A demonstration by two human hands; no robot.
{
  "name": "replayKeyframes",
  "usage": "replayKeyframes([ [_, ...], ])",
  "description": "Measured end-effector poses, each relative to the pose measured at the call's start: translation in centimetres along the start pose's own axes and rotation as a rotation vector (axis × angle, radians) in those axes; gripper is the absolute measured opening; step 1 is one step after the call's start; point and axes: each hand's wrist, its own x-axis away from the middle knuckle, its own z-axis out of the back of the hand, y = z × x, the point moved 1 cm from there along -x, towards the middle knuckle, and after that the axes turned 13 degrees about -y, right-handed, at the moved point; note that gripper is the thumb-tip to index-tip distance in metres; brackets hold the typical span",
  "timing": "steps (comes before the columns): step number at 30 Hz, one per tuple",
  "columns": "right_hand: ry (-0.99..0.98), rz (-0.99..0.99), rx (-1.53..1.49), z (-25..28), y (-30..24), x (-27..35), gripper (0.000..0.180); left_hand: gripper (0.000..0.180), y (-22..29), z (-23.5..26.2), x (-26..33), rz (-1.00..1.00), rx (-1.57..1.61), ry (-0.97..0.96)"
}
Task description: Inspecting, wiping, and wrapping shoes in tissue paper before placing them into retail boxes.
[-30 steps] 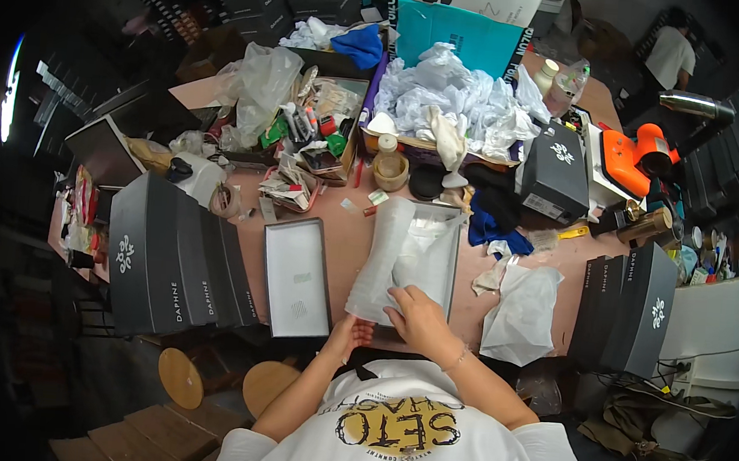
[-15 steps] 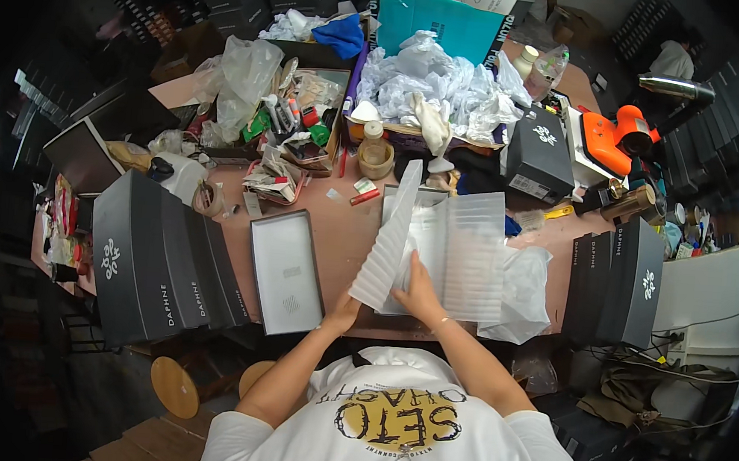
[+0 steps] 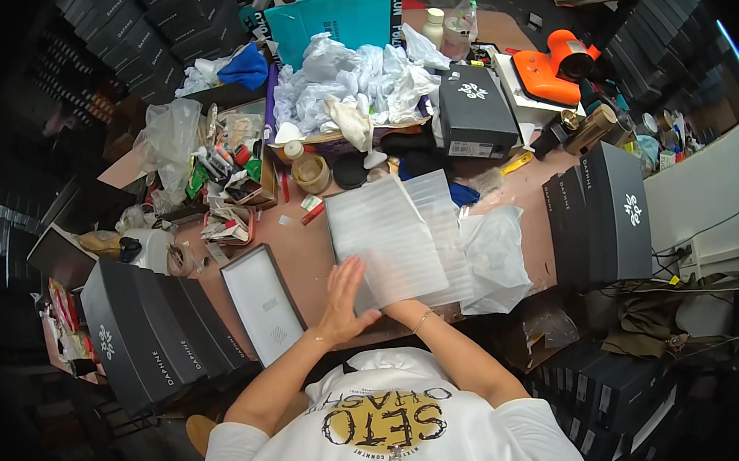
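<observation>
A ribbed, whitish translucent sheet [image 3: 390,245] lies at the middle of the table, with a second ribbed sheet [image 3: 448,236] fanned out on its right. Beneath them a box's dark edge shows at the left. My left hand [image 3: 347,306] is open, fingers stretched out at the top sheet's near left corner. My right hand [image 3: 400,308] reaches under the near edge of the sheets; its fingers are hidden. An open shallow box part [image 3: 262,298], dark outside and pale inside, lies left of my left hand. Crumpled white thin sheeting [image 3: 498,258] rests right of the ribbed sheets.
Dark shoeboxes stand at the left [image 3: 153,327] and right [image 3: 602,217]. Farther back are a bin of crumpled white paper [image 3: 350,79], a closed dark box [image 3: 478,114], an orange device [image 3: 556,68], a jar [image 3: 311,172] and a tray of small clutter [image 3: 231,223].
The top sheet, held raised and tilted before, now lies flatter. My left hand has opened at its edge, and my right hand has gone under the sheets. The view has turned.
</observation>
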Motion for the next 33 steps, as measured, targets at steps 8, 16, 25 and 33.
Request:
replayKeyframes([
  [8,-0.176,0.188,0.424,1.0,-5.9,1.9,0.057,0.028,-3.5,-0.8,3.4,0.605,0.890,0.648],
  [16,-0.165,0.529,0.042,3.4,-12.1,3.3,0.062,0.031,-6.8,-0.7,11.4,0.633,1.115,0.593],
  [25,0.185,0.150,0.101,11.8,-6.6,11.7,0.045,0.050,-2.8,-1.2,-5.5,0.231,-0.373,-0.272],
  [33,0.618,-0.490,0.140,17.6,1.5,23.4,0.072,0.049,-6.4,-5.4,-10.6,0.179,-0.695,-0.806],
])
